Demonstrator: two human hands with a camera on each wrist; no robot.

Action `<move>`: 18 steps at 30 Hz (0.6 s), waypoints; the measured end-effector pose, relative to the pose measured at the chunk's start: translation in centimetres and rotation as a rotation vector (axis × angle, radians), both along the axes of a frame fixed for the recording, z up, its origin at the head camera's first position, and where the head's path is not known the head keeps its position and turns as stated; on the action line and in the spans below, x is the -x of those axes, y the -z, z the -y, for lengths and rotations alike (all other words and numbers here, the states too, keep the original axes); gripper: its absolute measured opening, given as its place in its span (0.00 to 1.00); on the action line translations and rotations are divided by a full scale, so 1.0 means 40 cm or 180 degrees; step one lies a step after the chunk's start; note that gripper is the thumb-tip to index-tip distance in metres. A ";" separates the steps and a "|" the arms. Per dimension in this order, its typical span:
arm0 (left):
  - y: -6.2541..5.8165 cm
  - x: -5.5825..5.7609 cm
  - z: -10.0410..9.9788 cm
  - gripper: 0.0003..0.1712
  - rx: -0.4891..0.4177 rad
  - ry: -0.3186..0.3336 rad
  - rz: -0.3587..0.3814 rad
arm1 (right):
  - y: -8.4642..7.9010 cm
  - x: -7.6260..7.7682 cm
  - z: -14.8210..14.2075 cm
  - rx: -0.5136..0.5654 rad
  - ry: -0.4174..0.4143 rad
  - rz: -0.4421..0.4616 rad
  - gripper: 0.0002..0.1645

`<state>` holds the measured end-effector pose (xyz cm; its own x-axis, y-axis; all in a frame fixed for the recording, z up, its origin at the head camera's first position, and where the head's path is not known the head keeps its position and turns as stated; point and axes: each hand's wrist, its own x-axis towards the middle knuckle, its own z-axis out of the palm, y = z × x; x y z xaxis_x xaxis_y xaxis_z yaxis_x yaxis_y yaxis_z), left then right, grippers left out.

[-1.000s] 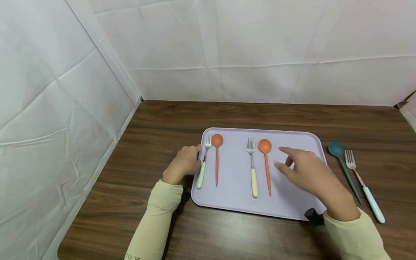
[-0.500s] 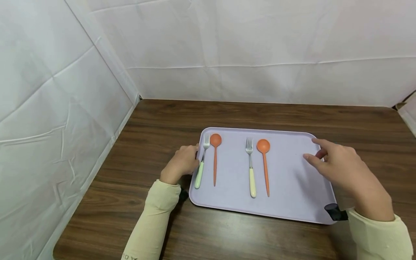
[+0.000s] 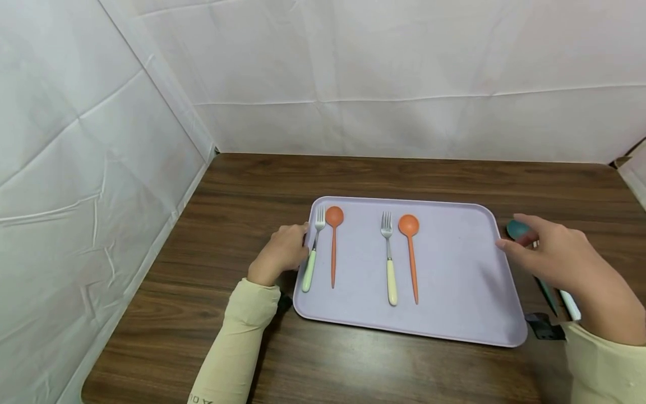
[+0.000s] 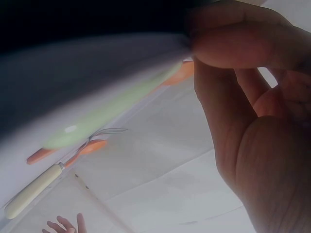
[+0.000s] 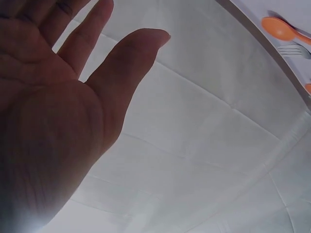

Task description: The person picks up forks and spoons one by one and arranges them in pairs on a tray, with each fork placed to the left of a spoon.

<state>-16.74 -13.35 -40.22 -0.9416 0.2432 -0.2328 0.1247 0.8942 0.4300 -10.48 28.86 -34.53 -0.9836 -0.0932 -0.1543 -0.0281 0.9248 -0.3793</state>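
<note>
My left hand [image 3: 280, 253] grips the left rim of a lilac tray [image 3: 454, 269]; in the left wrist view its thumb and fingers [image 4: 238, 46] meet at the edge. On the tray lie a green-handled fork [image 3: 310, 270], an orange spoon [image 3: 334, 217], a cream-handled fork [image 3: 391, 280] and a second orange spoon [image 3: 409, 225]. Past the tray's right edge, my right hand [image 3: 560, 258] hovers with fingers apart, holding nothing. Beneath it, partly hidden, are a teal spoon [image 3: 516, 229] and a fork with a pale handle [image 3: 570, 306].
The brown wooden table [image 3: 242, 202] extends around the tray on all sides. White cloth walls [image 3: 383, 73] stand behind the table and along its left side. Dark wrist cameras [image 3: 545, 326] show near both sleeves.
My right hand has moved right, from over the tray to over the teal spoon and pale-handled fork. The left hand stays at the tray's rim, and the cutlery lies as before.
</note>
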 end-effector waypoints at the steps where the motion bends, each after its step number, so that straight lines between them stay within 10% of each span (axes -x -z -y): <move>1: -0.002 0.000 0.001 0.32 0.0023 0.0021 -0.0033 | 0.001 0.000 -0.006 -0.0037 0.0044 -0.0012 0.51; 18: -0.018 -0.001 0.000 0.32 0.0042 -0.0024 0.0014 | 0.009 -0.004 -0.087 -0.0353 0.0139 0.0005 0.48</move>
<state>-16.71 -13.35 -39.51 -0.9424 0.2331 -0.2401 0.1161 0.9006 0.4188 -10.33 32.34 -34.90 -0.9861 -0.0325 -0.1629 0.0136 0.9615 -0.2746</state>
